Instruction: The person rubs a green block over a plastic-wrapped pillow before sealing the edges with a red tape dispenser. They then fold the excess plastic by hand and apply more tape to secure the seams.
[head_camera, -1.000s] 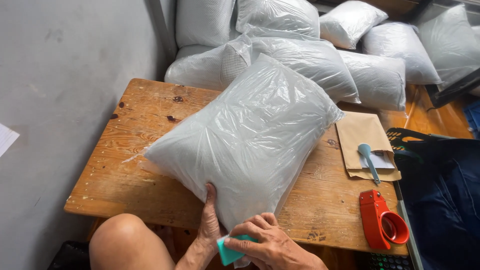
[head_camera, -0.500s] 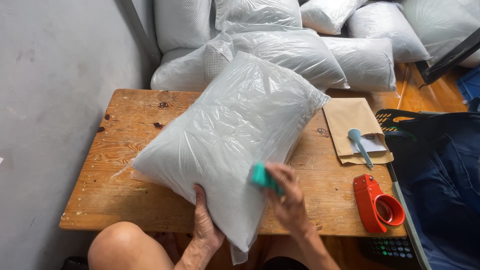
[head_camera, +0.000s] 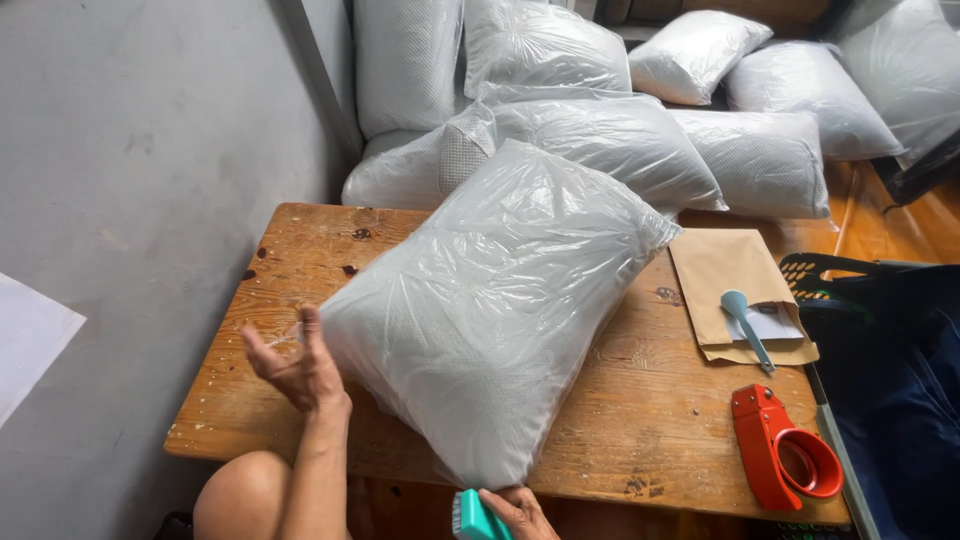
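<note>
We see the plastic-wrapped pillow (head_camera: 500, 300) lying across the wooden bench (head_camera: 250, 400). Our left hand (head_camera: 295, 365) is spread, fingers apart, just beside its left edge. Our right hand (head_camera: 515, 512), at the near corner, is clamped on a small teal tool (head_camera: 468, 515). A red tape dispenser (head_camera: 780, 460) lies well apart.

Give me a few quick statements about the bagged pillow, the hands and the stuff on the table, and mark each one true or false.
1. The bagged pillow lies on the wooden table. True.
2. The left hand grips the red tape dispenser. False: it is open beside the pillow's left edge; the dispenser sits alone at the right.
3. The right hand holds a small teal object. True.
4. The brown envelopes lie under the pillow. False: they lie to its right.
</note>
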